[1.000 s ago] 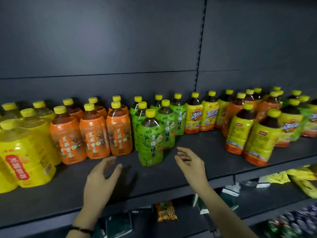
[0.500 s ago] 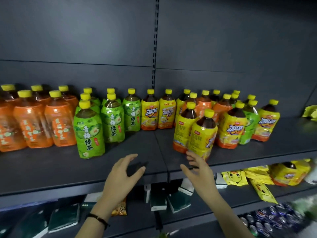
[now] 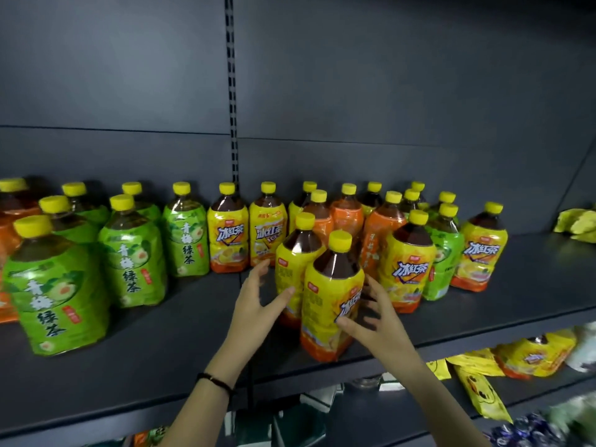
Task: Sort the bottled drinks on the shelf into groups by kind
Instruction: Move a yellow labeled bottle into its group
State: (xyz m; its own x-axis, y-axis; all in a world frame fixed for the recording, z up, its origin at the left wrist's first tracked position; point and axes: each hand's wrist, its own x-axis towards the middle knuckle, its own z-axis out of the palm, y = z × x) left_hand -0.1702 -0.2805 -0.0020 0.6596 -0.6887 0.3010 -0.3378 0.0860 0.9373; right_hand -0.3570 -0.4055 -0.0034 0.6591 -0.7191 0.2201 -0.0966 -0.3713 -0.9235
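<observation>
Two yellow-labelled iced tea bottles stand at the front middle of the dark shelf (image 3: pixel 193 324), the front one (image 3: pixel 325 304) just ahead of the rear one (image 3: pixel 290 269). My left hand (image 3: pixel 258 304) is spread beside the rear bottle, thumb touching its label. My right hand (image 3: pixel 375 321) is spread at the front bottle's right side, thumb on its label. Green tea bottles (image 3: pixel 61 285) are grouped at the left. Two yellow bottles (image 3: pixel 225 240) stand at the back. Behind my hands is a mixed cluster: orange bottles (image 3: pixel 346 217), a yellow bottle (image 3: pixel 406 269), a green bottle (image 3: pixel 443 253).
More orange bottles (image 3: pixel 6 233) sit at the far left edge. A yellow bottle (image 3: pixel 480 253) ends the row at the right, with bare shelf beyond it up to yellow packets (image 3: pixel 577 225). The lower shelf holds yellow snack packs (image 3: pixel 532 353) and dark boxes.
The view has swung right along the shelf. Both hands have moved forward from the shelf's front edge and now flank the two front yellow bottles.
</observation>
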